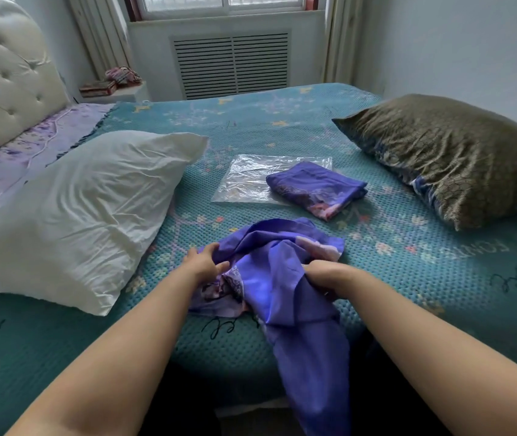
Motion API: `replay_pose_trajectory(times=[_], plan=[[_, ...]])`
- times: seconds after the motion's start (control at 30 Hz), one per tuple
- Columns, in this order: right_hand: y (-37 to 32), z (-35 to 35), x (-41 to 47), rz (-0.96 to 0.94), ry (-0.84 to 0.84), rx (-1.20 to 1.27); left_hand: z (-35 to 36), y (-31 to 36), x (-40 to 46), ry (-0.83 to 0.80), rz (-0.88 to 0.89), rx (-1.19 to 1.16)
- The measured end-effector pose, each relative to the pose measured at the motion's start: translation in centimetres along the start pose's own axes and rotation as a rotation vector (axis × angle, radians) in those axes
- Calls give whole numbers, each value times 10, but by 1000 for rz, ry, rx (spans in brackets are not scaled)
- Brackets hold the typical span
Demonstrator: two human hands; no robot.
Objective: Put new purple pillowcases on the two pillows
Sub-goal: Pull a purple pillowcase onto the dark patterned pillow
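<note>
An unfolded purple pillowcase point(285, 278) lies bunched at the bed's near edge, with one end hanging over the side. My left hand point(205, 262) pinches its left side and my right hand point(324, 275) grips a fold on its right side. A second purple pillowcase point(317, 188), still folded, rests further back, partly on a clear plastic bag point(247, 177). A bare white pillow point(84, 212) lies to the left. A pillow in a brownish-olive case point(446, 158) lies to the right.
The bed carries a teal patterned cover point(408, 278). A white tufted headboard point(5, 73) stands at the far left. A nightstand point(115, 92) with small items sits by the window, beside a radiator grille point(232, 62).
</note>
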State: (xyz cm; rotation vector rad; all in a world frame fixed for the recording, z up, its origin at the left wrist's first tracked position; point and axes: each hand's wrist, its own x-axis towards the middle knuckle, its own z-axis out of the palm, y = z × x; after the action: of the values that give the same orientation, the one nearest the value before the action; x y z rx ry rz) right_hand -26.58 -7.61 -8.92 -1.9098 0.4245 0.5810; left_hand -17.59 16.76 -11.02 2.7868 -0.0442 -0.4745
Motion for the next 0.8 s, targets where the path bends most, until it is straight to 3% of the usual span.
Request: replay_pose_trajectory(times=[0.13,0.27,0.33,0.43,0.47,0.5,0.57,0.67,0.73,0.8], plan=[[1,9,-9,1,-186,58,-6,-2,-6,181,24,-45],[-11,-5,-9,-144,-108,433,-47,-23,-28,562,-124,-257],[-24,-23,-14,-339,168,363,-70,-43,-41,683,-232,-281],[-42,-36,-34,-767,921,-339,-92,-65,-61,773,-284,-260],[-49,-33,-46,-925,1130,-469,-96,-68,-65,784,-286,-255],[-56,-30,-55,-1032,1201,-514,-98,-70,-68,765,-294,-237],[-67,-29,-54,-944,965,-475,-97,-73,-74,625,-337,-138],[-58,-36,-33,-514,440,-480,-83,-73,-85,408,-403,120],[-38,-37,-27,-290,291,-545,-71,-66,-86,415,-347,252],[-11,-37,-19,-118,243,-741,-61,-53,-86,521,-195,247]])
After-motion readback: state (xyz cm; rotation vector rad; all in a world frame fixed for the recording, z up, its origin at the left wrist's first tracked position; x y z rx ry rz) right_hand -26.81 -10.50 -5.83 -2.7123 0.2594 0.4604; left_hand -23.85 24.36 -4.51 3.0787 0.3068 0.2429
